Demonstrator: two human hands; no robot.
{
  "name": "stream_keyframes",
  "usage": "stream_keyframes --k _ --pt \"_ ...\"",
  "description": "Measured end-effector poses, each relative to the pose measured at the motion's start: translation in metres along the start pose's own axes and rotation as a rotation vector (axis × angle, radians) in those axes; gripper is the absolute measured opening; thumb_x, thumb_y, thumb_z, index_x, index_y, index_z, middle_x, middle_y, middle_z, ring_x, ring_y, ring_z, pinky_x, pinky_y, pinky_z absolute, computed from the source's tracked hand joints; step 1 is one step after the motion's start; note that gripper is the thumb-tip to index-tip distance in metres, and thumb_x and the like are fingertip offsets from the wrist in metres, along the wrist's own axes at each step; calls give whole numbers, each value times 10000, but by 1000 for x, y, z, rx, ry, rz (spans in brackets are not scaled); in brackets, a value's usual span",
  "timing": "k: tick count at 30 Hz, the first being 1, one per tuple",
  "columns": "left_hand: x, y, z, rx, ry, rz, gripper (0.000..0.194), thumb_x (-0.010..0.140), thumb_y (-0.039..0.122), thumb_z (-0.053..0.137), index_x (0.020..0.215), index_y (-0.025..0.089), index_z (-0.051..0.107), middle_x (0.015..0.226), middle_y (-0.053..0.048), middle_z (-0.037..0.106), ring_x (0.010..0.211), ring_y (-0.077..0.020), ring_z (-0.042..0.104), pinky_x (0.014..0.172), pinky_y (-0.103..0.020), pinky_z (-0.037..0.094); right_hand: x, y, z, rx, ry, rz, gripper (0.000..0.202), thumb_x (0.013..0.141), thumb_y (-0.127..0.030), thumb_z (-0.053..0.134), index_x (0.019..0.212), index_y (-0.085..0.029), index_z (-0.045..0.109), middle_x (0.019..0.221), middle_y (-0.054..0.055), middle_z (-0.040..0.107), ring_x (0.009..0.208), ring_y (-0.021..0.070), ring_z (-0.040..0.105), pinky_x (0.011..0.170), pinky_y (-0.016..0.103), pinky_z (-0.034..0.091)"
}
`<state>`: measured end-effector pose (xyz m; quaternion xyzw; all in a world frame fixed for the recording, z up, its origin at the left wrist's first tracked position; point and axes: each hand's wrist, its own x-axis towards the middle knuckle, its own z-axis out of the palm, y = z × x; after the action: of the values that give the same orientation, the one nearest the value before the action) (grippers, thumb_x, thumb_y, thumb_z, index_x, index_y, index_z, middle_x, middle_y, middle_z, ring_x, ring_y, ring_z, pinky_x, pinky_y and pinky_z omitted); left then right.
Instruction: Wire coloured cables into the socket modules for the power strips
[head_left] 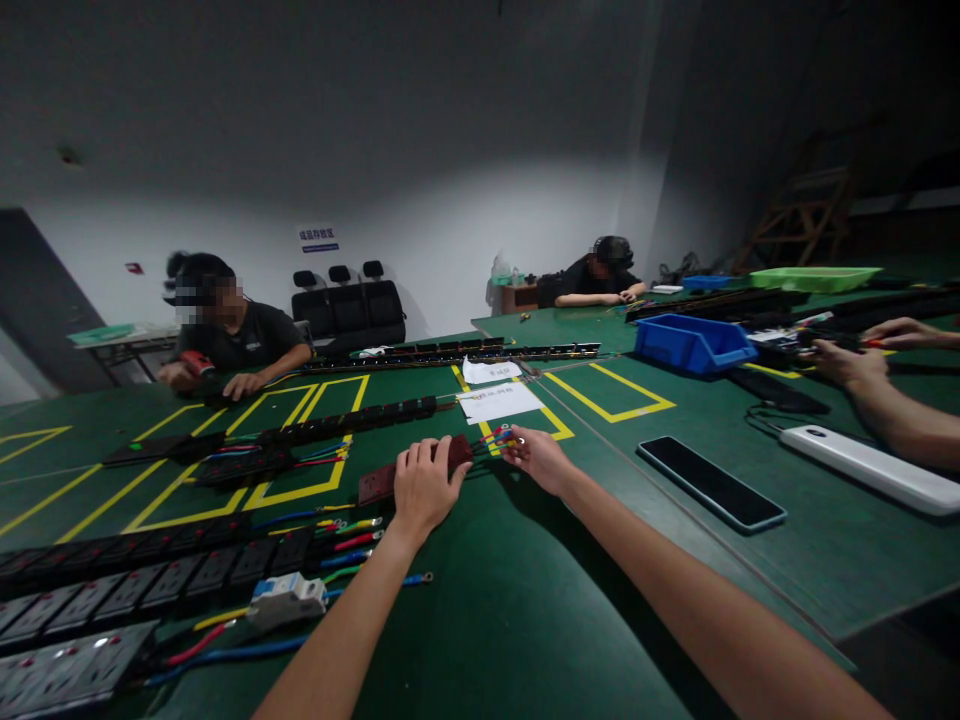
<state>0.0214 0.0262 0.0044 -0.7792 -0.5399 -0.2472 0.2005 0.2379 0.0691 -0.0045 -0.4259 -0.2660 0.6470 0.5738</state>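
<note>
A dark red socket block (377, 485) lies on the green table, its near-left end showing. My left hand (429, 485) is wrapped over its middle from above, thumb on the near side. Short coloured wires (495, 437) with ring ends come out of its right end. The fingertips of my right hand (536, 458) are pinched round these wires. Just behind, white paper sheets (501, 402) lie on the table.
Black socket strips (172, 585) with wires and a white breaker (287, 600) fill the near left. To the right are a phone (711, 483), a blue bin (694, 345), a white device (870, 468) and another person's hands (851, 365). Two people sit across the table.
</note>
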Motion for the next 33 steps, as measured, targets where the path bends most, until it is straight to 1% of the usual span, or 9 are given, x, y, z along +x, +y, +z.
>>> stream_keyframes --k 8,13,15,17,20,22,24,29,33 --pt "0 0 -1 -1 -11 8 513 983 555 417 1302 186 574 1162 -135 632 1039 -288 560 903 -444 423 6 6 -7 -31 -43 -52 90 882 -146 660 793 -138 671 718 78 728 575 120 652 573 215 565" --pt "0 0 0 11 8 3 525 977 561 427 1308 182 575 1183 -140 625 1059 -298 555 910 -447 416 1 3 -4 -15 -40 -28 164 936 -146 587 788 -139 656 722 73 724 568 108 641 574 205 549" --pt "0 0 0 20 19 -5 527 977 560 428 1318 184 570 1195 -143 622 1067 -302 553 912 -447 412 -1 0 -3 -9 -29 -17 178 951 -177 577 792 -143 648 694 61 708 595 114 653 582 206 543" --pt "0 0 0 25 31 -18 531 980 559 422 1331 186 561 1206 -146 621 1077 -305 551 913 -448 409 -3 -3 -1 -14 -21 -3 201 962 -253 581 801 -150 642 670 51 692 613 125 660 573 212 535" --pt "1 0 0 27 53 -47 538 984 559 415 1343 184 555 1224 -155 617 1096 -310 545 925 -456 401 -5 -4 0 -71 -52 6 268 959 -377 588 837 -149 659 765 80 728 614 126 653 552 217 522" --pt "1 0 -1 28 61 -62 550 983 565 412 1345 177 556 1234 -162 614 1104 -317 540 931 -461 398 -7 -3 1 -141 -81 -22 277 942 -392 613 837 -143 674 861 108 751 623 123 651 549 216 519" --pt "1 -1 -1 31 61 -68 563 982 572 406 1345 170 558 1236 -166 613 1103 -322 539 935 -467 398 -8 0 2 -197 -91 -70 252 934 -360 626 817 -143 681 887 111 755 629 122 653 539 211 514" --pt "1 -2 0 23 32 -51 550 977 567 416 1340 182 567 1213 -163 621 1078 -321 550 921 -470 408 -8 7 3 -258 -79 -162 220 935 -302 623 783 -157 686 802 70 740 583 106 626 479 187 496" --pt "1 -3 1 27 17 -34 553 975 575 415 1329 181 572 1205 -160 622 1075 -320 553 906 -465 413 -6 7 1 -353 -89 -254 177 888 -273 683 751 -162 696 757 52 734 542 94 600 399 149 441"
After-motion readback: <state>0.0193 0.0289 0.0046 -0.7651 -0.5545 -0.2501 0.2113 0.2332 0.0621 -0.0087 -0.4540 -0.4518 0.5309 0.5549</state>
